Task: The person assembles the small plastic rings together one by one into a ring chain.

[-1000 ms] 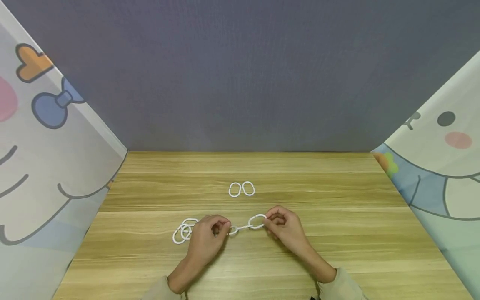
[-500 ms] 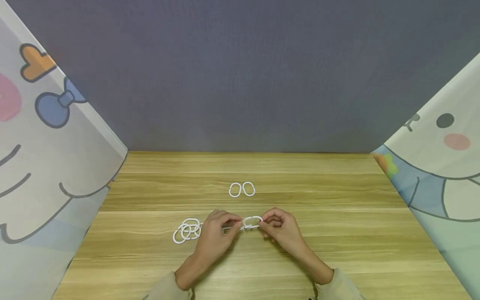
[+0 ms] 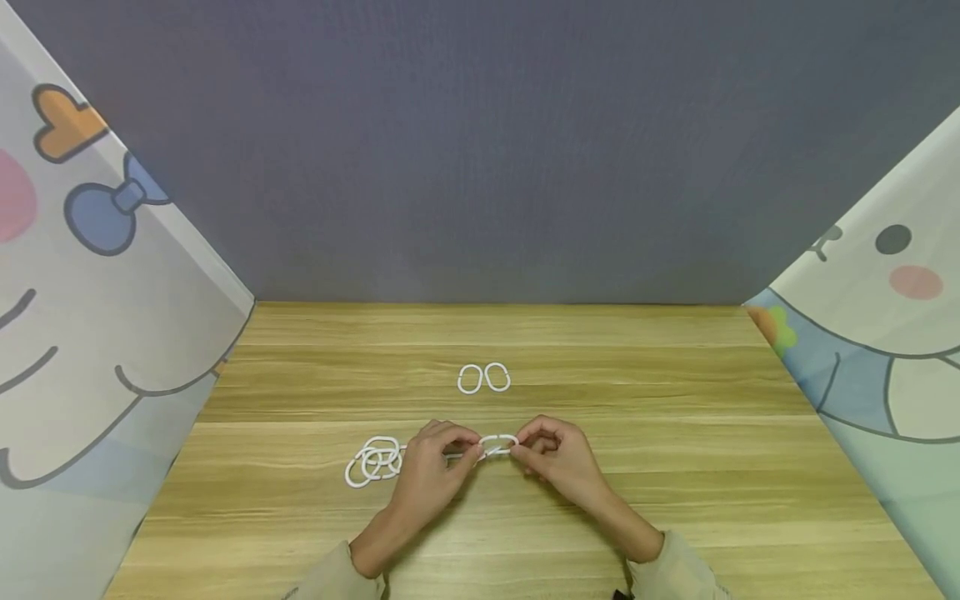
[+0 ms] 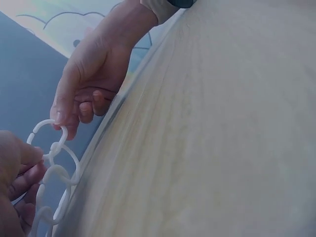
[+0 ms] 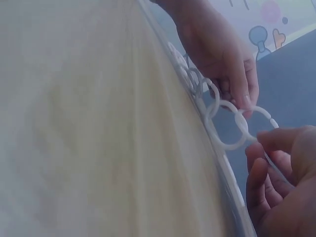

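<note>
Between my hands is an oval white plastic chain link point(image 3: 498, 437), the end one of a chain. My left hand point(image 3: 432, 465) pinches it at its left end, close to where it joins the neighbouring link point(image 5: 228, 147). Its right end is pinched between the thumb and forefinger of my right hand point(image 3: 564, 458). In the right wrist view more joined links point(image 5: 195, 81) trail off behind my left hand. The head view shows that part of the chain as a looped heap point(image 3: 372, 461) on the table, partly hidden by the left hand.
Two loose white links point(image 3: 483, 378) lie side by side farther back on the wooden table point(image 3: 637, 367). A grey panel point(image 3: 495, 150) stands along the back edge. Cartoon-printed cloths point(image 3: 150, 333) hang at both sides.
My left hand has moved right along the chain to the end link. The right hand has shifted slightly left, bringing the hands closer together. The loose links lie unmoved.
</note>
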A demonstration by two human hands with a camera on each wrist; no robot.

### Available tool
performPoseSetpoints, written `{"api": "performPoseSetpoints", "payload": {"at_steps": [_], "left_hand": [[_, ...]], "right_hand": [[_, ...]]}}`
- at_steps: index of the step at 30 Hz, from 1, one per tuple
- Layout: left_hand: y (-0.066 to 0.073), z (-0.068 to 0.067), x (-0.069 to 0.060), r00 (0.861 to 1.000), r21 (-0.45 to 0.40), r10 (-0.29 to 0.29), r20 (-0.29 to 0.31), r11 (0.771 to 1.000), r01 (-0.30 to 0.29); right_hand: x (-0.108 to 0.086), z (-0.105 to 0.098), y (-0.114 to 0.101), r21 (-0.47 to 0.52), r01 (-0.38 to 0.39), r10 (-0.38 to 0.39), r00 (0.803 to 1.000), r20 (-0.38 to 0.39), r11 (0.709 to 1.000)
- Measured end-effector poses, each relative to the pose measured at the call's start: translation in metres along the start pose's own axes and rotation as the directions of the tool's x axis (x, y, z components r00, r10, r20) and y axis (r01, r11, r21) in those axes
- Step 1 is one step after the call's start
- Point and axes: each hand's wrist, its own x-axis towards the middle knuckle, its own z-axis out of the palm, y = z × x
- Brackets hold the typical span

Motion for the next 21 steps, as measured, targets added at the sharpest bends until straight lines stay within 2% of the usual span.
{"api": "performPoseSetpoints", "payload": {"at_steps": [5, 9, 13, 21], "left_hand": [[0.000, -0.002, 0.000, 1.000, -0.018, -0.001, 0.001, 1.000, 0.002], [0.001, -0.003, 0.001, 1.000, -0.030, -0.008, 0.010, 1.000, 0.008], [0.001, -0.003, 0.001, 1.000, -0.040, -0.016, 0.021, 0.999, 0.016], [0.001, -0.003, 0.000, 1.000, -0.046, -0.019, 0.023, 0.999, 0.020]], "right_hand": [[0.008, -0.007, 0.000, -0.045, 0.095, -0.095, 0.995, 0.013, 0.994], [0.018, -0.014, -0.001, -0.079, 0.117, -0.119, 0.993, -0.014, 0.990], [0.030, -0.019, -0.004, -0.169, 0.131, -0.140, 0.989, -0.044, 0.977], [0.060, -0.024, -0.002, -0.402, 0.190, -0.219, 0.975, -0.027, 0.896]]}}
